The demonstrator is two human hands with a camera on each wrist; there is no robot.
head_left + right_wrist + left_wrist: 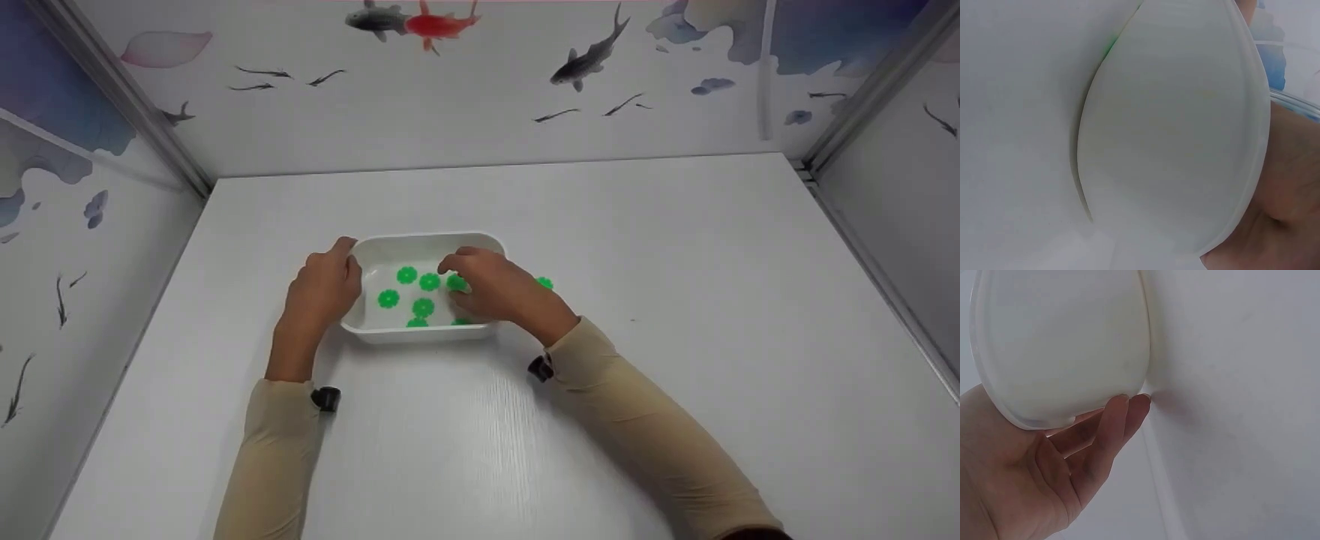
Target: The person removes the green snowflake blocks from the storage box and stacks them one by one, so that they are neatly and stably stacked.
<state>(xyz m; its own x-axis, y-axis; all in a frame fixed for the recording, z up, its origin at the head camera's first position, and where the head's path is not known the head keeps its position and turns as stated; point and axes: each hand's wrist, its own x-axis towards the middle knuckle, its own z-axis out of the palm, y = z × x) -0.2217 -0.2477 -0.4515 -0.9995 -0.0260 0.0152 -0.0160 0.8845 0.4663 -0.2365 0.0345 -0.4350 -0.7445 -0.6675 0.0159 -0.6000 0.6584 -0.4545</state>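
A white rectangular tray [420, 332] stands on the table, holding several green flower-shaped pieces [423, 307]. My left hand [321, 289] grips the tray's left end; in the left wrist view its fingers [1112, 419] curl against the outside of the tray wall [1067, 343]. Over the right rim reaches my right hand [495, 283], fingers bent down inside the tray. Its thumb and index finger stand apart, with a green piece [456, 283] showing between them. In the right wrist view the tray wall [1174, 129] hides the right fingertips.
Another green flower-shaped piece [544, 283] lies on the white table [675, 255] just right of the tray, partly hidden by the right wrist. Panels with painted fish [592, 60] enclose the table at the back and sides.
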